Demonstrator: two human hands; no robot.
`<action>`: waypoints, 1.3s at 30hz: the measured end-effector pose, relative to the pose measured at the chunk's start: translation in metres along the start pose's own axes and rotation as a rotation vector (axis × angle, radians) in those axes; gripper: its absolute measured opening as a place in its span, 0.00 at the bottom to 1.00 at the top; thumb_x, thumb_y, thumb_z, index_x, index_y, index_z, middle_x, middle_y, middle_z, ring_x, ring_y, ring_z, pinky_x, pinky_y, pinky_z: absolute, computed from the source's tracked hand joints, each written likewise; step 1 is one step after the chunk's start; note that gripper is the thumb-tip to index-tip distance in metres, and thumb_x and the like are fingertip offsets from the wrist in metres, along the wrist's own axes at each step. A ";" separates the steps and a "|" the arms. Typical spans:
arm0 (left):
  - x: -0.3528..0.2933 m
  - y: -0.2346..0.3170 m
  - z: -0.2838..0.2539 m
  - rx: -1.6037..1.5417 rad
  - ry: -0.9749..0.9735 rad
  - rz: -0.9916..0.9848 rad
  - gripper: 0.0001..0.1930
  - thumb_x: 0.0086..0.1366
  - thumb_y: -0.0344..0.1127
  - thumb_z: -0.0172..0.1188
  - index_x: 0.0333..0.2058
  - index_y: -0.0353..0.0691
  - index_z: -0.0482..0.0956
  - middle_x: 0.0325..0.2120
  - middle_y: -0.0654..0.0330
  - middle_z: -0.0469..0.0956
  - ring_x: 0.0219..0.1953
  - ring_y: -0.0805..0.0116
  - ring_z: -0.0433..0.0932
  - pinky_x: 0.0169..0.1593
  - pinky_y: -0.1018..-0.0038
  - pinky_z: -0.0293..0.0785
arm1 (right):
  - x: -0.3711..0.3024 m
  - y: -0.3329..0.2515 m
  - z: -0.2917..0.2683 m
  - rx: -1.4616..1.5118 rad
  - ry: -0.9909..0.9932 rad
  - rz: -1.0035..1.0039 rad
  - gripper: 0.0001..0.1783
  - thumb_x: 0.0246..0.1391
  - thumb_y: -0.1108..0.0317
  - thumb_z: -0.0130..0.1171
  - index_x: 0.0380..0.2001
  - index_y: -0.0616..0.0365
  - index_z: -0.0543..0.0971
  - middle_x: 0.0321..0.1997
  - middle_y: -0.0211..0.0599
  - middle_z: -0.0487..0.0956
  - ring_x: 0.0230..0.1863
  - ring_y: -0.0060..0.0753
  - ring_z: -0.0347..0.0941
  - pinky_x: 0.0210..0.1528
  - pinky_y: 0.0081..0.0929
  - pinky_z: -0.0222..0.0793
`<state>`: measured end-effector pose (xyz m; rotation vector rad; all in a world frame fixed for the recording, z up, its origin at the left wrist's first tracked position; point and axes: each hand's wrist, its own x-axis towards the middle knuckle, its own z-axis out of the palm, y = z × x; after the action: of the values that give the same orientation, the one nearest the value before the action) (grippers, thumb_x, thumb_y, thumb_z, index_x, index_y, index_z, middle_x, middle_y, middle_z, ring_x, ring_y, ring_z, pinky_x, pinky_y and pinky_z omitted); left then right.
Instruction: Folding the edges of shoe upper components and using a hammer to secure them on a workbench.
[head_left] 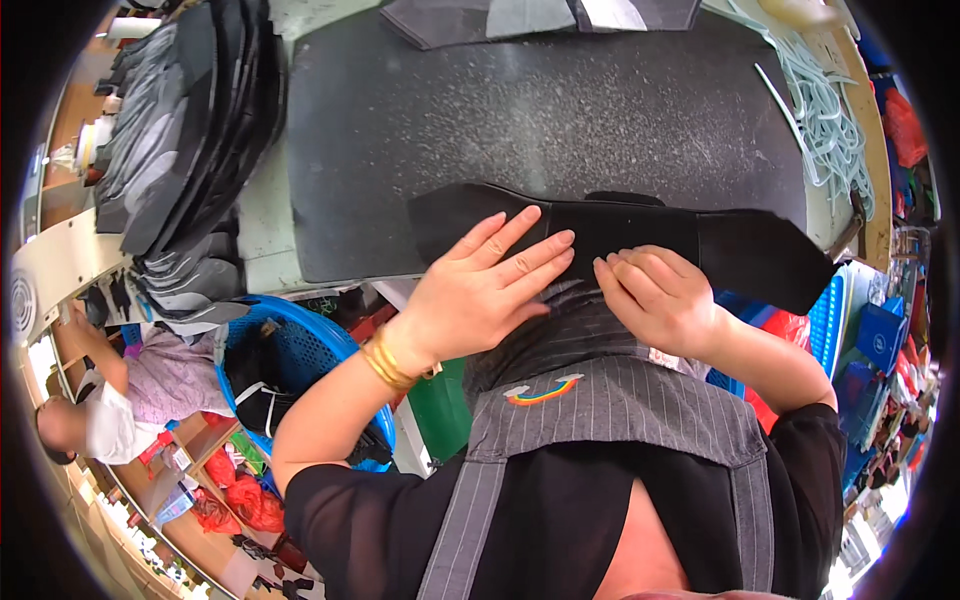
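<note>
A long black fabric piece (755, 250) with seams across it lies along the near edge of a dark work mat (450, 120); its right end hangs past the mat. My left hand (480, 285) is open, fingers stretched out over the left middle of the piece. Closed with curled fingers pressed together, my right hand (660, 300) is at the piece's near edge, right of the left hand. Its fingertips are turned in, so what they hold, if anything, is hidden.
Stacked black and grey cut pieces (190, 130) stand at the left. Light-blue cord (825, 110) lies tangled at the far right. Another panel (530, 20) rests at the mat's far edge. A blue basket (290, 320) is below left; a person (170, 375) sits beyond it.
</note>
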<state>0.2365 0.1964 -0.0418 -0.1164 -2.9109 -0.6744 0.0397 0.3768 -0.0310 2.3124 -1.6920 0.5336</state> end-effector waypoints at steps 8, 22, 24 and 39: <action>0.047 0.021 0.008 0.007 0.481 -0.066 0.16 0.53 0.25 0.65 0.42 0.38 0.82 0.35 0.57 0.83 0.38 0.57 0.84 0.44 0.63 0.80 | 0.021 0.038 -0.020 0.264 0.110 0.100 0.22 0.37 0.65 0.70 0.37 0.64 0.78 0.36 0.42 0.77 0.34 0.42 0.75 0.37 0.36 0.73; 0.142 -0.110 -0.065 0.410 0.229 -0.064 0.29 0.58 0.36 0.68 0.58 0.38 0.73 0.56 0.49 0.75 0.59 0.48 0.72 0.64 0.60 0.66 | -0.096 0.198 -0.048 -0.625 -0.259 1.100 0.11 0.48 0.73 0.60 0.37 0.60 0.75 0.35 0.43 0.75 0.45 0.47 0.72 0.48 0.39 0.71; 0.182 -0.117 -0.030 0.408 0.225 0.025 0.25 0.61 0.36 0.65 0.57 0.38 0.73 0.59 0.49 0.72 0.61 0.48 0.70 0.67 0.59 0.64 | -0.089 0.200 -0.057 -0.458 -0.081 0.961 0.10 0.52 0.75 0.57 0.39 0.61 0.74 0.36 0.42 0.76 0.44 0.45 0.74 0.46 0.38 0.73; 0.119 -0.006 0.009 0.208 0.336 -0.143 0.10 0.52 0.25 0.67 0.35 0.41 0.86 0.32 0.58 0.79 0.39 0.55 0.77 0.50 0.60 0.75 | -0.079 0.131 -0.055 1.614 1.087 0.810 0.07 0.69 0.73 0.49 0.48 0.60 0.72 0.38 0.49 0.81 0.25 0.26 0.75 0.27 0.16 0.70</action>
<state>0.1177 0.2004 -0.0329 0.2107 -2.6569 -0.3634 -0.1144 0.4264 -0.0186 0.7302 -1.4437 3.3167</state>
